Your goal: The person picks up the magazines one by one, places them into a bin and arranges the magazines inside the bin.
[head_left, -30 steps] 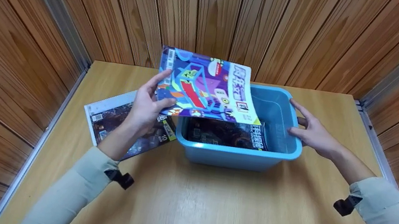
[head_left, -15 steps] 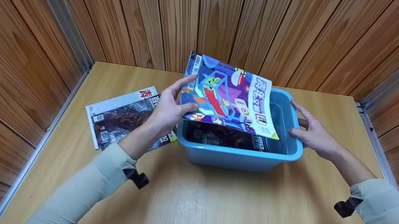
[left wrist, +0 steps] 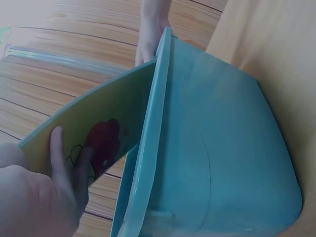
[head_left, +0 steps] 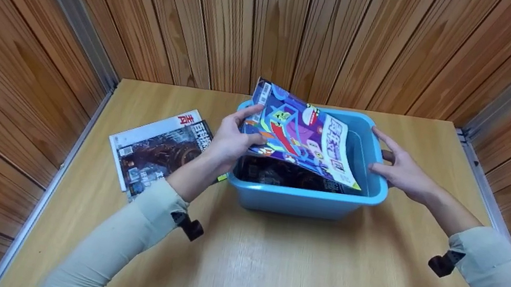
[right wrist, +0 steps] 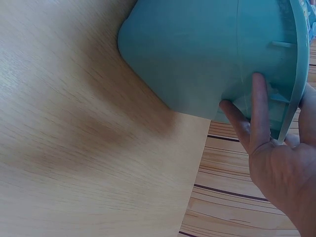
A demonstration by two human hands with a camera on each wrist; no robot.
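My left hand (head_left: 230,142) grips the left edge of a colourful magazine (head_left: 300,138), thumb on its cover. The magazine tilts down to the right into the blue plastic bin (head_left: 303,201), its right edge low inside. A dark magazine (head_left: 276,173) lies on the bin's floor beneath it. In the left wrist view my fingers (left wrist: 66,170) lie on the magazine's greenish back cover (left wrist: 106,133) beside the bin's rim (left wrist: 148,148). My right hand (head_left: 399,170) holds the bin's right rim, thumb over the edge, fingers (right wrist: 259,111) against the outer wall (right wrist: 207,54).
Another dark-covered magazine (head_left: 155,150) lies flat on the wooden table (head_left: 275,271) left of the bin. Wood-panelled walls close in on the left, back and right. The table's near half is bare wood.
My left hand has carried the colourful magazine to the right and lowered it, tilting it into the bin. The right hand has stayed on the bin's rim.
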